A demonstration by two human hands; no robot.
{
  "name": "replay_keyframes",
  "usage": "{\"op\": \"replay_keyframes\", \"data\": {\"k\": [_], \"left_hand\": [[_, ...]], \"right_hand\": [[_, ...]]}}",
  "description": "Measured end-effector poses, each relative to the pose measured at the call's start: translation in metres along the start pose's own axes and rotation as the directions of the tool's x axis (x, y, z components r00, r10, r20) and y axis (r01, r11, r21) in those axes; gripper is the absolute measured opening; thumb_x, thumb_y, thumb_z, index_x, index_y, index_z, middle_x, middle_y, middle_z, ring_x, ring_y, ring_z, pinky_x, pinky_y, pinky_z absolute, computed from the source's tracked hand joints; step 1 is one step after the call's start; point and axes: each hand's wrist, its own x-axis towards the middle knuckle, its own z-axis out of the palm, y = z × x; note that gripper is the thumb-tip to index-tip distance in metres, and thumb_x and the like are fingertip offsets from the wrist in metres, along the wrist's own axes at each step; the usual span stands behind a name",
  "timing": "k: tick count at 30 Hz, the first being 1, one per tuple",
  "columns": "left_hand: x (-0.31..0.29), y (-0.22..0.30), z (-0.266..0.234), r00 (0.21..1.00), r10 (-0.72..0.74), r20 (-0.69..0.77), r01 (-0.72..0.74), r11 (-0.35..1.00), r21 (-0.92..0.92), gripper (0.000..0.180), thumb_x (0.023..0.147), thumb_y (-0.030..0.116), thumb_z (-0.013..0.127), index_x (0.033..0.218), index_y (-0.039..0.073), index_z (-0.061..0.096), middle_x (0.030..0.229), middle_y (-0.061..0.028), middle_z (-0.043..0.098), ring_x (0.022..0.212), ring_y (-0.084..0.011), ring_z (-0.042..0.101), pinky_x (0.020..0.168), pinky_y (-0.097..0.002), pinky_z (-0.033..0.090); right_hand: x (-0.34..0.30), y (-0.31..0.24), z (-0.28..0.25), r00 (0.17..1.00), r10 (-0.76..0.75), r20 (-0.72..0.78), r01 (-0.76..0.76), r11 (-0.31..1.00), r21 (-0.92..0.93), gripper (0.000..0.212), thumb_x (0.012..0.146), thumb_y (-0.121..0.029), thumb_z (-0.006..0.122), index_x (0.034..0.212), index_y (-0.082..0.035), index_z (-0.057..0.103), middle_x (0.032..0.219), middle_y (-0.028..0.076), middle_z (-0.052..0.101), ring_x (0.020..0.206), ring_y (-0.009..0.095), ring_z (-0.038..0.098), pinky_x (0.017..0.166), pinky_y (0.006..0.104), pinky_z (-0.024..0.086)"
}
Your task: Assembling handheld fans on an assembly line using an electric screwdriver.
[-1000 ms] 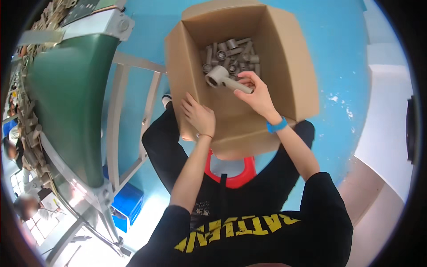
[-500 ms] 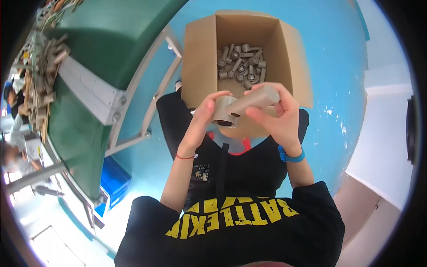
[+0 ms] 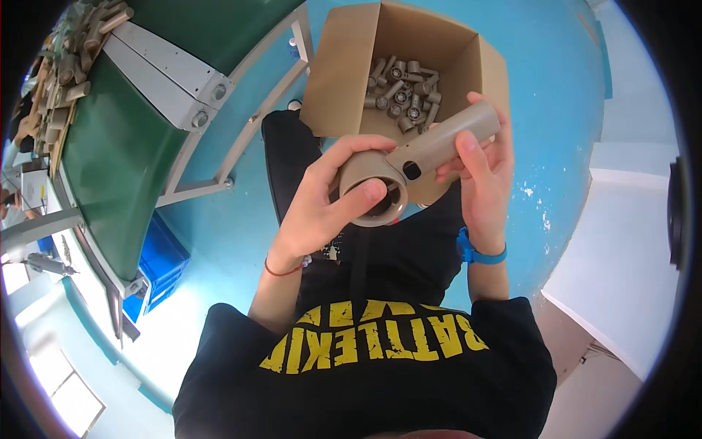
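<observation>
I hold a beige plastic housing (image 3: 417, 157), shaped like a hair dryer body, in front of my chest. My left hand (image 3: 322, 201) grips its round barrel end, with the thumb at the open mouth. My right hand (image 3: 479, 172) wraps the long handle part, which points up and to the right. Beyond my hands an open cardboard box (image 3: 344, 73) stands on the blue floor, and several more beige housings (image 3: 406, 91) lie heaped in its bottom.
A green conveyor (image 3: 124, 139) on a grey metal frame (image 3: 241, 124) runs along my left, with several beige parts (image 3: 73, 58) piled at its far end. A blue crate (image 3: 162, 265) sits under it. A white surface (image 3: 621, 271) lies to my right.
The housing was lifted out of the box by my right hand and brought close to me. My left hand has taken hold of its barrel end.
</observation>
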Motion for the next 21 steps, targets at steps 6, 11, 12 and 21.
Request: {"op": "replay_keyframes", "data": {"k": [6,11,12,21], "left_hand": [[0.003,-0.009,0.009,0.985,0.142,-0.095,-0.147,0.988,-0.044,0.035,0.091,0.014,0.061,0.123,0.001,0.053,0.108,-0.0085,0.06,0.096,-0.0142,0.059,0.089,-0.0271,0.046],[0.012,-0.01,0.009,0.976,-0.039,-0.212,0.004,0.987,-0.162,0.035,0.099,0.03,0.046,0.113,-0.001,0.057,0.098,-0.0068,0.064,0.091,-0.0114,0.059,0.083,-0.025,0.046],[0.013,-0.012,0.008,0.97,-0.121,-0.209,0.095,0.986,-0.134,0.042,0.101,0.036,0.04,0.109,-0.001,0.059,0.094,-0.0065,0.065,0.088,-0.0102,0.06,0.08,-0.0237,0.047],[0.0,-0.033,-0.015,0.916,-0.227,0.33,0.249,0.968,-0.028,0.043,0.097,0.035,0.05,0.119,-0.001,0.057,0.111,-0.0083,0.063,0.103,-0.0126,0.056,0.093,-0.0273,0.041]], "right_hand": [[-0.007,0.003,-0.008,0.998,-0.056,-0.012,0.056,0.998,-0.008,0.047,0.094,-0.02,0.057,0.133,-0.002,0.038,0.095,0.016,0.065,0.074,0.017,0.065,0.06,0.0239,0.051],[-0.017,0.012,-0.016,0.998,-0.035,-0.046,0.035,0.999,0.006,0.037,0.095,-0.022,0.056,0.122,0.0,0.043,0.085,0.011,0.063,0.067,0.016,0.063,0.056,0.0248,0.05],[-0.019,0.014,-0.019,0.999,0.013,-0.035,-0.013,1.0,0.012,0.034,0.095,-0.022,0.057,0.119,-0.001,0.044,0.084,0.011,0.063,0.065,0.015,0.062,0.055,0.0247,0.049],[-0.03,-0.001,-0.013,0.994,0.035,0.099,-0.02,0.989,-0.148,0.032,0.081,-0.015,0.072,0.106,-0.004,0.055,0.08,0.004,0.061,0.064,0.01,0.059,0.056,0.021,0.046]]}}
